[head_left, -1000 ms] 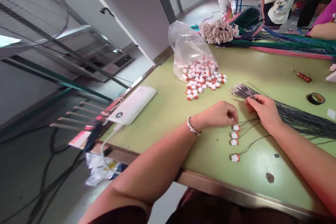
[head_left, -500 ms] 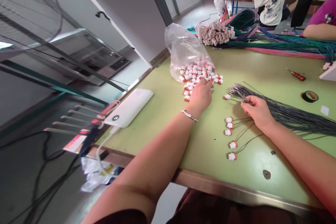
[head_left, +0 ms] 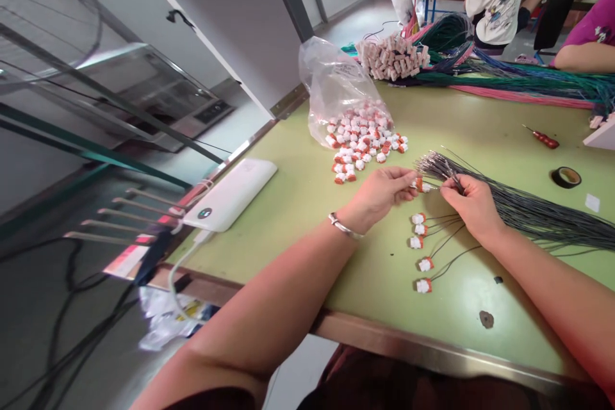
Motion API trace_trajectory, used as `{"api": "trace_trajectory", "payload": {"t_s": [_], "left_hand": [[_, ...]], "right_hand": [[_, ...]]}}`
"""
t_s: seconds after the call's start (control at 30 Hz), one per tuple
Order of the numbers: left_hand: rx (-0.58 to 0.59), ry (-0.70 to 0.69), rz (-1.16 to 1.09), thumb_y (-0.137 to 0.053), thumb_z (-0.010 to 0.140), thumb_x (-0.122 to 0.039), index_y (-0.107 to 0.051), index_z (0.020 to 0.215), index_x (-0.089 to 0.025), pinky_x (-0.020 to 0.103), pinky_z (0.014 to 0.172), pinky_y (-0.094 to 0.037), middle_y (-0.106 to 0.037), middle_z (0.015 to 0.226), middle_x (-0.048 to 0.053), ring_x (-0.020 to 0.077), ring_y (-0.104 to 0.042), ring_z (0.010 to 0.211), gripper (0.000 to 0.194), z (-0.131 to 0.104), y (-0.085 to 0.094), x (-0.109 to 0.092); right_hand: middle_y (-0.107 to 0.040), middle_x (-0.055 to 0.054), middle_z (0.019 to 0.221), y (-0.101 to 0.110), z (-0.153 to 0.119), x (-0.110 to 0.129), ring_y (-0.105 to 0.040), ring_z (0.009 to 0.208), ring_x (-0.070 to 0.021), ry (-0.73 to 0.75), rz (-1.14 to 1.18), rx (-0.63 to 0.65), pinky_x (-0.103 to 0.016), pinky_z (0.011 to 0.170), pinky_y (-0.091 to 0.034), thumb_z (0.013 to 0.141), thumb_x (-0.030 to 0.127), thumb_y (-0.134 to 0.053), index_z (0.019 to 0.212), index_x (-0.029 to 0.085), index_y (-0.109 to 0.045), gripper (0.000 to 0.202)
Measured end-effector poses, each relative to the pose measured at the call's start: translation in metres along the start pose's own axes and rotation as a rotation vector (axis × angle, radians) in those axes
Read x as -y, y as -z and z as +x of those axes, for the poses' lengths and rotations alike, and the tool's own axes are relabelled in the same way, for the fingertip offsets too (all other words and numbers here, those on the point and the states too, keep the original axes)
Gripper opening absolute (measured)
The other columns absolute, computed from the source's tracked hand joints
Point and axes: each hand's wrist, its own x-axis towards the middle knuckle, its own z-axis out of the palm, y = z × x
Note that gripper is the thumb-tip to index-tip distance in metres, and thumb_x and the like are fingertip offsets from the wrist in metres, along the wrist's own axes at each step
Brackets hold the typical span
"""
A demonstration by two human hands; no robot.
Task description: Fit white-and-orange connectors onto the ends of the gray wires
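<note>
My left hand point(head_left: 387, 193) pinches a small white-and-orange connector point(head_left: 419, 184) beside the tips of the wires. Closed around several thin black wires point(head_left: 455, 180) is my right hand point(head_left: 473, 202), just right of that connector. A large bundle of black wires point(head_left: 538, 208) with bare metal ends runs off to the right under and behind this hand. Below the hands, several white-and-orange connectors point(head_left: 417, 242) lie in a column, with black wires leading from them toward my right hand. A heap of loose connectors point(head_left: 360, 134) spills from a clear plastic bag point(head_left: 331, 77).
On the green table point(head_left: 288, 224) lie a white power bank point(head_left: 233, 195) with a cable, black tape point(head_left: 567, 177) and a red-handled screwdriver point(head_left: 545, 138). Bundled coloured cables point(head_left: 504, 80) cross the back. A person's purple sleeve point(head_left: 589, 32) shows at right; another person point(head_left: 500, 3) sits farther back.
My left hand has moved from the connector heap right and toward me, bringing a connector up to the wires. My right hand stays almost in place, still on its wires.
</note>
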Motion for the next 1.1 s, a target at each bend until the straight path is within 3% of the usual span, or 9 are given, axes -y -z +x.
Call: {"api": "trace_trajectory", "payload": {"t_s": [0.17, 0.33, 0.53, 0.8, 1.1], "left_hand": [[0.081, 0.096, -0.228, -0.059, 0.086, -0.009, -0.066, 0.078, -0.007, 0.015, 0.057, -0.047, -0.068, 0.072, 0.004, 0.0038, -0.058, 0.054, 0.011, -0.003, -0.010, 0.004], [0.127, 0.130, -0.228, -0.055, 0.089, -0.010, -0.067, 0.076, -0.008, 0.015, 0.054, -0.045, -0.067, 0.068, 0.003, 0.0035, -0.055, 0.052, 0.017, -0.002, -0.011, 0.007], [0.189, 0.106, -0.203, -0.064, 0.086, -0.018, -0.070, 0.077, -0.007, 0.017, 0.059, -0.047, -0.068, 0.072, 0.005, 0.0042, -0.056, 0.056, 0.015, -0.001, -0.009, 0.011], [0.173, 0.116, -0.229, -0.071, 0.076, -0.009, -0.073, 0.085, -0.009, 0.022, 0.074, -0.052, -0.071, 0.080, 0.006, 0.0066, -0.061, 0.067, 0.009, -0.001, -0.005, 0.012], [0.164, 0.104, -0.199, -0.073, 0.073, -0.009, -0.073, 0.083, -0.009, 0.021, 0.068, -0.051, -0.071, 0.076, 0.004, 0.0062, -0.061, 0.062, 0.010, 0.000, -0.005, 0.012]], "right_hand": [[-0.040, 0.004, 0.056, -0.001, -0.001, 0.005, -0.033, 0.055, -0.0089, 0.024, 0.001, 0.025, -0.024, 0.052, -0.029, 0.065, 0.031, -0.057, 0.061, 0.018, -0.055, 0.014], [-0.040, 0.004, 0.056, -0.002, -0.001, 0.005, -0.034, 0.055, -0.0095, 0.045, -0.054, 0.024, -0.024, 0.052, -0.030, 0.066, 0.031, -0.056, 0.062, 0.018, -0.055, 0.014], [-0.040, 0.004, 0.053, -0.003, -0.001, 0.004, -0.034, 0.053, -0.0102, 0.065, -0.182, 0.005, -0.024, 0.052, -0.031, 0.065, 0.030, -0.053, 0.059, 0.020, -0.050, 0.012], [-0.040, 0.005, 0.052, -0.002, -0.001, 0.001, -0.034, 0.051, -0.0100, 0.103, -0.260, -0.034, -0.025, 0.051, -0.030, 0.064, 0.026, -0.051, 0.061, 0.020, -0.050, 0.008], [-0.043, 0.004, 0.052, -0.002, -0.001, -0.002, -0.037, 0.052, -0.0104, 0.123, -0.306, -0.032, -0.025, 0.052, -0.032, 0.066, 0.026, -0.052, 0.061, 0.020, -0.049, 0.008]]}}
